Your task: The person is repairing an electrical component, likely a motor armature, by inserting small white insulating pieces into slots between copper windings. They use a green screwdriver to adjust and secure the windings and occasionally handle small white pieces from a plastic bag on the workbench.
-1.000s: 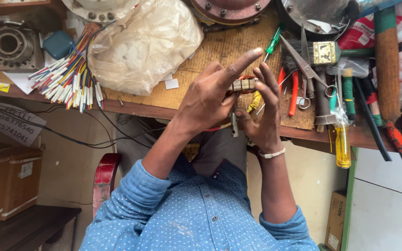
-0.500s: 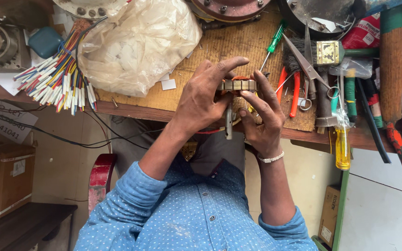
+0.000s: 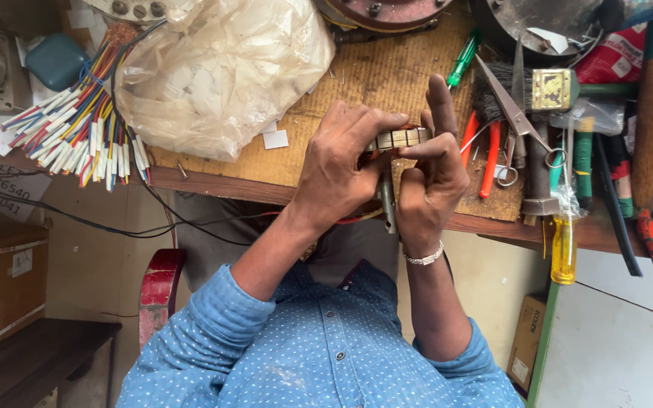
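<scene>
My left hand (image 3: 339, 170) and my right hand (image 3: 434, 175) meet above the front edge of a wooden workbench (image 3: 372, 72). Between their fingertips they hold a small ribbed metal part (image 3: 399, 138). A grey metal rod (image 3: 388, 202) hangs down from it between my palms. My left thumb and fingers curl over the part from the left. On my right hand the index finger points straight up beside it, and a metal bracelet (image 3: 425, 258) circles the wrist. Reddish wire shows behind the part, mostly hidden by my fingers.
A clear plastic bag (image 3: 221, 68) of white paper bits and a bundle of coloured wires (image 3: 85, 136) lie to the left. Scissors (image 3: 514, 106), red-handled pliers (image 3: 487, 155), a green screwdriver (image 3: 462, 57), a brush (image 3: 549, 89) and a yellow-handled screwdriver (image 3: 564, 248) crowd the right. Cardboard boxes (image 3: 1, 276) stand low left.
My left index finger, stretched out a second ago, has curled onto the part. My right index finger now points up. Both hands stayed together at the bench edge.
</scene>
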